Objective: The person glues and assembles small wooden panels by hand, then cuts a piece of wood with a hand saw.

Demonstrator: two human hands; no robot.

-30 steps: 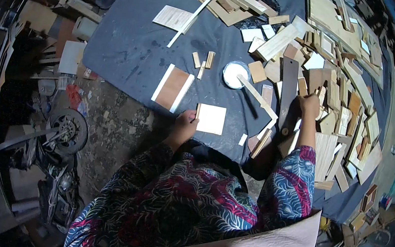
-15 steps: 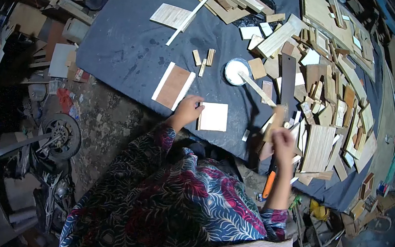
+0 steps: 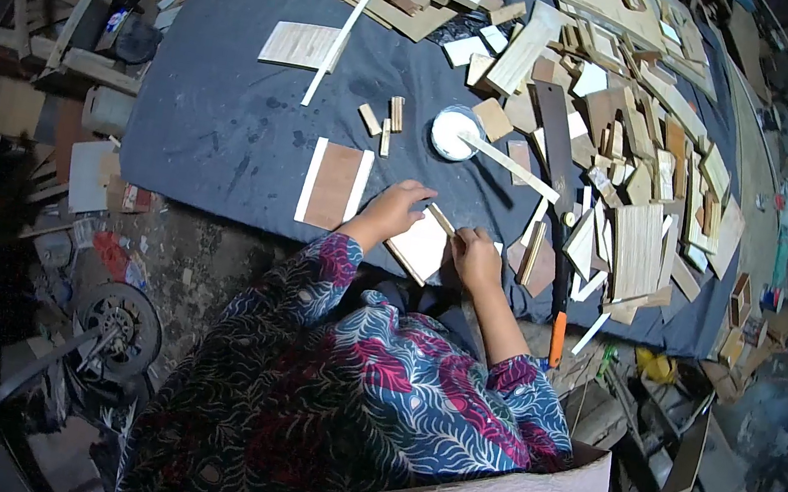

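A small white-faced board [image 3: 419, 247] lies tilted near the front edge of the cloth-covered table, with narrow wood strips along two of its edges. My left hand [image 3: 392, 214] is at the board's upper left, its fingers bent over the corner. My right hand [image 3: 478, 260] pinches the board's right side by the end of the upper strip [image 3: 441, 219]. To the left lies a brown panel [image 3: 335, 184] with white strips on two sides. A tub of white paste [image 3: 455, 132] stands behind the hands, with a flat stick [image 3: 509, 167] resting across its rim.
Several short wood blocks [image 3: 369, 120] lie left of the tub. Wood offcuts [image 3: 636, 242] are heaped on the right, beside a saw with an orange handle [image 3: 557, 339]. A striped board [image 3: 299, 45] and a long white strip [image 3: 347, 33] lie at the back left.
My right hand has moved left from the offcuts to the white-faced board. The board has turned and now sits at an angle. The whole view has shifted slightly.
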